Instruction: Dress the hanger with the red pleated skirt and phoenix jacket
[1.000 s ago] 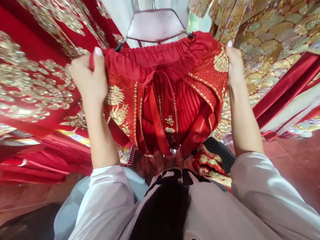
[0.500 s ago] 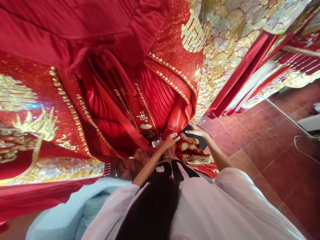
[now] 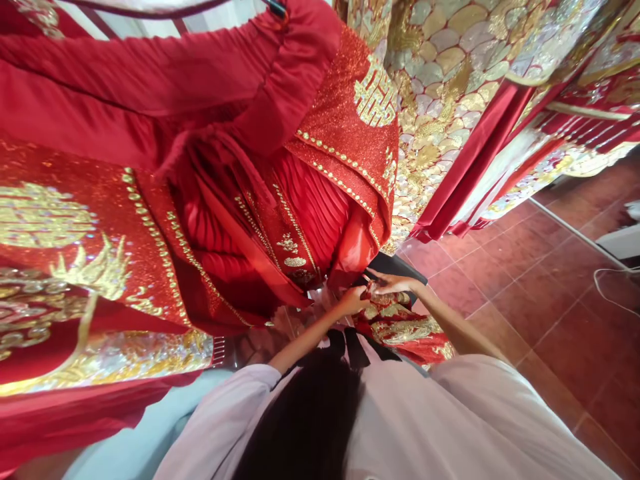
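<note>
A red pleated skirt (image 3: 280, 167) with gold embroidery hangs from a hanger (image 3: 273, 7) at the top of the view. Below its hem, my left hand (image 3: 354, 300) and my right hand (image 3: 390, 285) meet on a folded red and gold garment (image 3: 405, 330) that lies low in front of me. Both hands have their fingers curled onto that cloth. My white sleeves and dark hair fill the bottom of the view.
More red and gold embroidered garments (image 3: 65, 267) hang on the left, and a gold scale-patterned one (image 3: 450, 67) hangs at the right. A red tiled floor (image 3: 540, 313) lies to the right, with a white cable (image 3: 607, 280) on it. A pale blue cushion (image 3: 135, 440) sits at lower left.
Both hands let go of the hanging skirt's waistband, dropped down to the folded garment below, and now grip it; the view has tilted down and right.
</note>
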Demonstrator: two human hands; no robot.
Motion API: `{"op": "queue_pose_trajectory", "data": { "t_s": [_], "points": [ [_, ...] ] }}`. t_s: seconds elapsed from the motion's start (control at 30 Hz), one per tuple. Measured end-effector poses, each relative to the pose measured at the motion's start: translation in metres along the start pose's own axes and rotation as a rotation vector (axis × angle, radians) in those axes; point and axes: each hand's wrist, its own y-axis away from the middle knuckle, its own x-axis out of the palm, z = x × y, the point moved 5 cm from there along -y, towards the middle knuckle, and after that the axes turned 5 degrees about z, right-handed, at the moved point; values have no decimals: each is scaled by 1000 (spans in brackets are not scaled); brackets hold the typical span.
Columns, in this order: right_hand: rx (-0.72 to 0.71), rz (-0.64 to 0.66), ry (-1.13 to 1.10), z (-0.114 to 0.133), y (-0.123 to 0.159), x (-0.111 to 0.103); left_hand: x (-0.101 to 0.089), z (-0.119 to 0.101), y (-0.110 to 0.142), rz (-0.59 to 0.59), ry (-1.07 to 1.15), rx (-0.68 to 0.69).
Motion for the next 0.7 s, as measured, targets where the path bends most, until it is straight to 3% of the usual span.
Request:
{"op": "queue_pose_trajectory", "data": {
  "t_s": [0.1, 0.17, 0.27, 0.37, 0.43, 0.57, 0.7],
  "points": [
    [-22, 22, 253, 32, 0, -3, -17, -27, 24, -16, -67, 65],
    [-136, 82, 334, 66, 4, -7, -32, -52, 45, -40, -123, 139],
    [-268, 278, 317, 118, 20, -19, -57, -106, 87, -104, -298, 415],
    [-202, 357, 363, 160, 30, -38, -91, -159, 133, -282, -390, 664],
    [-205, 359, 378, 185, 27, -42, -119, -182, 162, -465, -378, 724],
    [-352, 294, 368, 236, 19, -28, -167, -193, 214, -787, -351, 651],
    [-525, -5, 650, 288, 43, -24, -189, -172, 266, -1142, -417, 514]
  ]
}}
